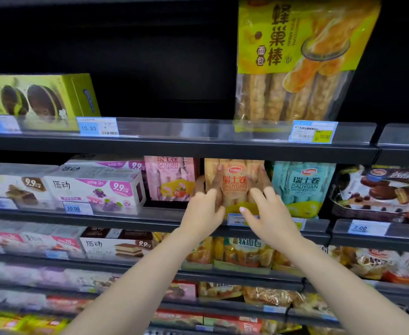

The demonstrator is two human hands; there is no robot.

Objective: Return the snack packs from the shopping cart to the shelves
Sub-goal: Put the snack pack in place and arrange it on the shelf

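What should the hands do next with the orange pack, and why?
Probably push the orange Swiss roll pack further back, then let go. Both the left hand and right hand hold it upright between the pink pack and blue pack.

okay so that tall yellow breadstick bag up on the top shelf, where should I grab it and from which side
Take the yellow breadstick bag by its two long side edges around mid-height, reaching in from the open front of the shelf. It stands upright and is tall and flat, with bare shelf on its left, so a pinch across the width looks steadier than pulling the top seal.
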